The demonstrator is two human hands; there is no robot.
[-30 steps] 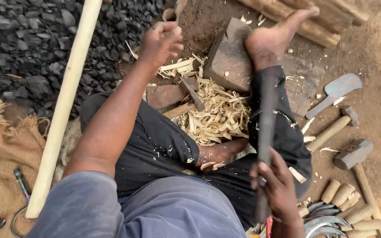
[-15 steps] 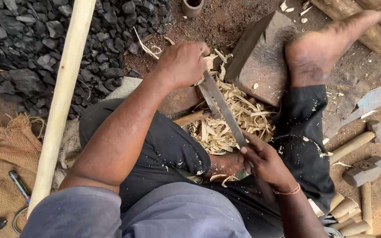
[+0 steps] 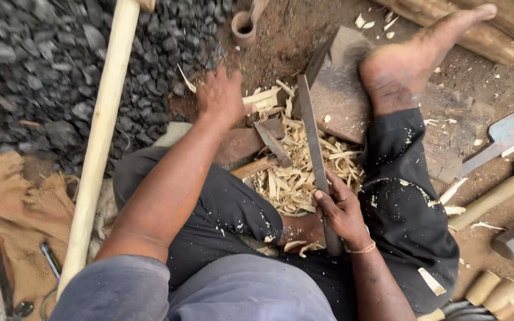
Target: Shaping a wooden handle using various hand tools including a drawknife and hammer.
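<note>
Hands both clenched: right hand (image 3: pixel 340 211) around long flat metal file (image 3: pixel 312 139), left hand (image 3: pixel 221 98) gripping pale wood piece (image 3: pixel 263 98).

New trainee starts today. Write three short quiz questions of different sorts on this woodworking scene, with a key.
1. True or false: the right hand holds the long flat blade by its lower end.
2. What lies under the left hand? A) a saw B) pale wood pieces C) a rope
3. Fill in: the bare foot rests against a ___ block.

Key: 1 true; 2 B; 3 stone. Wood shavings are heaped between the legs, and a pale pole leans at the person's left.
</note>
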